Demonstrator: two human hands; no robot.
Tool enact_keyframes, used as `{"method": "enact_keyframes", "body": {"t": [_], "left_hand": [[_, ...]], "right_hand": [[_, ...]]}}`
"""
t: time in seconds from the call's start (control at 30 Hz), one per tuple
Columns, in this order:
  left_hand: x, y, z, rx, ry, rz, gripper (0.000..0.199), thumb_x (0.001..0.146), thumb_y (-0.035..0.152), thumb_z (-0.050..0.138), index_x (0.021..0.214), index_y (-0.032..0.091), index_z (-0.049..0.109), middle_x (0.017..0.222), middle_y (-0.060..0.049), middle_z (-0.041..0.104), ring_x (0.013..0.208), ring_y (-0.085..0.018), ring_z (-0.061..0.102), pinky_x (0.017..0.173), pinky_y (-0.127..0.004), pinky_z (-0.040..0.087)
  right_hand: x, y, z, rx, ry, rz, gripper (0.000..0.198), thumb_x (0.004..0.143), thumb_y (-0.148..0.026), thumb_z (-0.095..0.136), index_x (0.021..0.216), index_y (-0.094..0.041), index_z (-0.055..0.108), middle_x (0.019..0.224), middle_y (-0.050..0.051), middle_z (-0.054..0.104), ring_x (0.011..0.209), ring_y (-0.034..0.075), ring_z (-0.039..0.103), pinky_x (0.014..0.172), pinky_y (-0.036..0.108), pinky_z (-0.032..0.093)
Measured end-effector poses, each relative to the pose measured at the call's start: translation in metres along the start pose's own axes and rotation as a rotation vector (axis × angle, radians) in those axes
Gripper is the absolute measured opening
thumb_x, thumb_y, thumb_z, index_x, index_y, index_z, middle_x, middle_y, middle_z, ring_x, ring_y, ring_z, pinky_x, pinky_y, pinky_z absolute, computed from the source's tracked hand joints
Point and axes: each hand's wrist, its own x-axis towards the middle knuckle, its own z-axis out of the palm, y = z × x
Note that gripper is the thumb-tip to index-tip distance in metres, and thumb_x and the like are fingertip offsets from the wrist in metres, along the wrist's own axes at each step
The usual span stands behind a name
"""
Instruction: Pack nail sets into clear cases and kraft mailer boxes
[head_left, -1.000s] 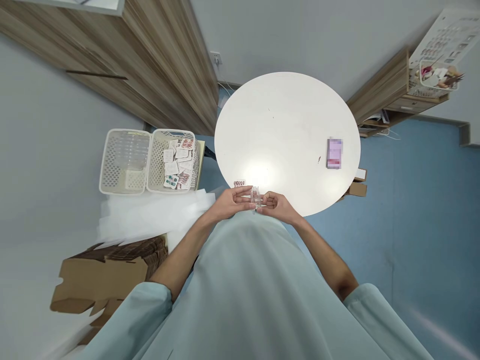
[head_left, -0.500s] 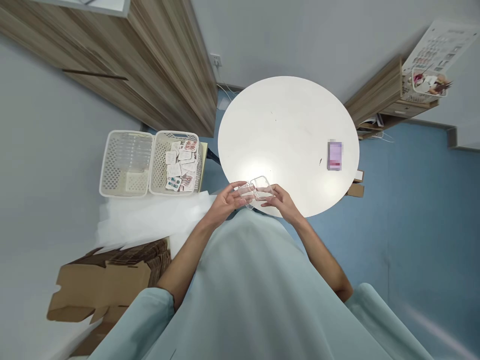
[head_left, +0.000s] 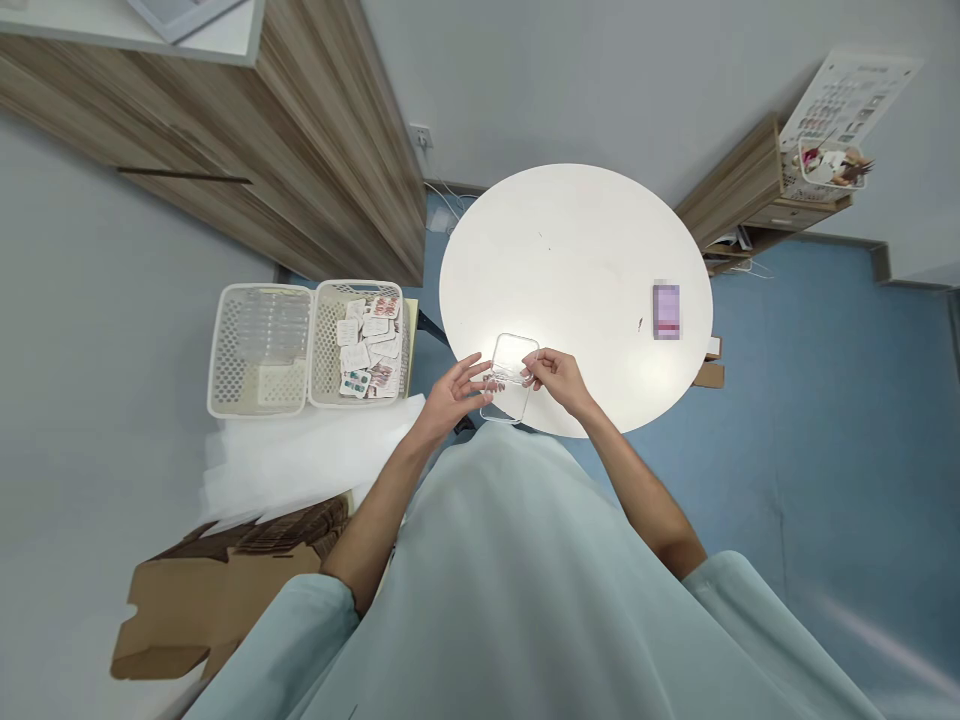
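A clear plastic case lies unfolded at the near edge of the white table, its two halves spread one above the other. My right hand pinches the case's right side near the middle fold. Beside its left side is my left hand, fingers spread and open; whether its fingertips touch the plastic I cannot tell. Several small dark pieces show at the left fingertips, too small to name for sure.
The round white table carries a blurred purple box at right. To my left, one white basket holds clear cases and another holds printed cards. White sheets and flattened cardboard boxes lie nearer me.
The clear case has opened out flatter, with its lower half now toward me. My left hand has loosened and spread its fingers; my right hand has shifted slightly left to the fold.
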Motion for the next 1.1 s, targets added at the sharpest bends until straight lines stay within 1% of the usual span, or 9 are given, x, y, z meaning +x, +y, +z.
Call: {"method": "enact_keyframes", "body": {"t": [0.17, 0.27, 0.37, 0.43, 0.6, 0.67, 0.8, 0.93, 1.1], "left_hand": [[0.004, 0.0, -0.014, -0.064, -0.038, -0.051, 0.095, 0.074, 0.032, 0.092, 0.158, 0.023, 0.049, 0.164, -0.023, 0.047, 0.117, -0.033, 0.073, 0.09, -0.041, 0.063], [0.001, -0.001, -0.029, -0.088, 0.004, -0.083, 0.09, 0.073, 0.028, 0.091, 0.154, 0.021, 0.054, 0.161, -0.021, 0.052, 0.119, -0.034, 0.072, 0.083, -0.035, 0.064], [-0.008, -0.006, -0.048, -0.115, 0.116, -0.09, 0.086, 0.072, 0.025, 0.09, 0.151, 0.022, 0.057, 0.16, -0.018, 0.055, 0.121, -0.032, 0.072, 0.081, -0.031, 0.063], [-0.015, -0.01, -0.06, -0.137, 0.202, -0.087, 0.082, 0.073, 0.024, 0.089, 0.15, 0.023, 0.058, 0.16, -0.016, 0.055, 0.121, -0.03, 0.072, 0.081, -0.03, 0.063], [-0.033, -0.024, -0.082, -0.191, 0.35, -0.096, 0.078, 0.076, 0.023, 0.087, 0.148, 0.021, 0.058, 0.158, -0.016, 0.057, 0.119, -0.026, 0.073, 0.082, -0.028, 0.062], [-0.038, -0.028, -0.086, -0.196, 0.376, -0.097, 0.077, 0.076, 0.023, 0.087, 0.148, 0.021, 0.058, 0.158, -0.016, 0.057, 0.12, -0.026, 0.073, 0.082, -0.027, 0.062], [-0.043, -0.034, -0.085, -0.197, 0.388, -0.1, 0.077, 0.077, 0.025, 0.087, 0.149, 0.022, 0.058, 0.158, -0.016, 0.057, 0.121, -0.027, 0.072, 0.083, -0.028, 0.062], [-0.041, -0.036, -0.077, -0.209, 0.378, -0.104, 0.08, 0.077, 0.026, 0.088, 0.15, 0.023, 0.057, 0.157, -0.016, 0.058, 0.122, -0.028, 0.072, 0.087, -0.031, 0.062], [-0.033, -0.034, -0.063, -0.189, 0.326, -0.119, 0.083, 0.076, 0.029, 0.091, 0.15, 0.022, 0.056, 0.157, -0.016, 0.058, 0.122, -0.029, 0.072, 0.092, -0.035, 0.063]], "right_hand": [[0.019, 0.003, 0.019, -0.087, -0.11, 0.019, 0.044, 0.085, -0.064, 0.075, 0.089, -0.021, 0.069, 0.083, 0.005, 0.076, 0.068, 0.017, 0.071, 0.06, 0.028, 0.055], [0.033, 0.01, 0.024, -0.17, -0.147, -0.017, 0.045, 0.095, -0.065, 0.064, 0.098, -0.021, 0.072, 0.092, 0.005, 0.077, 0.067, 0.016, 0.071, 0.061, 0.028, 0.055], [0.048, 0.027, 0.024, -0.418, -0.129, -0.071, 0.036, 0.101, -0.054, 0.059, 0.112, -0.023, 0.073, 0.103, 0.005, 0.077, 0.075, 0.016, 0.072, 0.075, 0.031, 0.057], [0.056, 0.043, 0.023, -0.662, -0.152, -0.071, 0.032, 0.097, -0.045, 0.07, 0.121, -0.022, 0.072, 0.11, 0.005, 0.076, 0.083, 0.018, 0.071, 0.084, 0.033, 0.056], [0.064, 0.089, 0.028, -1.067, -0.239, -0.001, 0.061, 0.087, -0.039, 0.086, 0.139, -0.02, 0.062, 0.137, 0.014, 0.061, 0.106, 0.026, 0.069, 0.082, 0.034, 0.056], [0.064, 0.102, 0.031, -1.15, -0.24, 0.001, 0.063, 0.086, -0.039, 0.086, 0.14, -0.02, 0.059, 0.14, 0.015, 0.057, 0.108, 0.027, 0.068, 0.079, 0.033, 0.055], [0.061, 0.113, 0.035, -1.236, -0.255, -0.027, 0.048, 0.092, -0.032, 0.079, 0.134, -0.02, 0.061, 0.14, 0.014, 0.054, 0.102, 0.024, 0.068, 0.07, 0.031, 0.053], [0.059, 0.114, 0.035, -1.232, -0.249, -0.023, 0.046, 0.092, -0.029, 0.076, 0.133, -0.018, 0.057, 0.14, 0.014, 0.056, 0.097, 0.023, 0.068, 0.067, 0.031, 0.049], [0.05, 0.107, 0.026, -1.076, -0.199, 0.033, 0.03, 0.098, -0.024, 0.063, 0.127, -0.023, 0.058, 0.124, 0.008, 0.071, 0.096, 0.024, 0.069, 0.074, 0.031, 0.047]]}}
